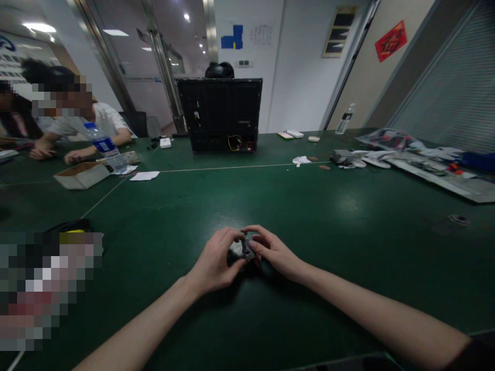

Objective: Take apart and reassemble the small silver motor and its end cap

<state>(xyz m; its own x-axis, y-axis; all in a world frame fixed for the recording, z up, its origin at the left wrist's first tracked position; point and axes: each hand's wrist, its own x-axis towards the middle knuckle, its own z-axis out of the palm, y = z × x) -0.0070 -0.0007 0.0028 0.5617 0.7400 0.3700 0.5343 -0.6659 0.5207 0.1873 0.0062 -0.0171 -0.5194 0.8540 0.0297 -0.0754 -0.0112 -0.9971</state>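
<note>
Nearest, reaching in from four o'clock: right forearm (367, 304), with a dark sleeve (477, 355) at its lower end. From eight o'clock: left forearm (154, 314), bare. At the clock's centre, low over the worktop (309, 211) or touching it, cannot tell which: a small grey part (248, 247), held between both hands. Left hand (218, 257): fingers narrowed on the left side of the part, forefinger near the top, thumb low. Right hand (277, 253): fingers narrowed on the right side, thumb against the near face, forefinger at the upper edge. Details of the part too small to make out.

Towards nine o'clock, a black-and-yellow item (77, 225), largely masked by coloured blocks. Close to three o'clock, a small round object (459, 220), flat on the worktop.

Farther out, at ten o'clock: a sheet of white paper (145, 176), an open cardboard box (83, 176) and, just beside the box, a tilted blue-capped bottle (108, 149). At one o'clock, crumpled white scraps (301, 161); at two, a cluttered pile (433, 167) of bags and pale pieces.

Beyond, at ten o'clock, a co-worker in a white top (110, 119), hands on the worktop. Near twelve, an upright black panel (224, 111), loose wires low on its right. Between one and two, a clear bottle (345, 121). Farthest, at one, a red paper diamond (391, 40) on the wall.
</note>
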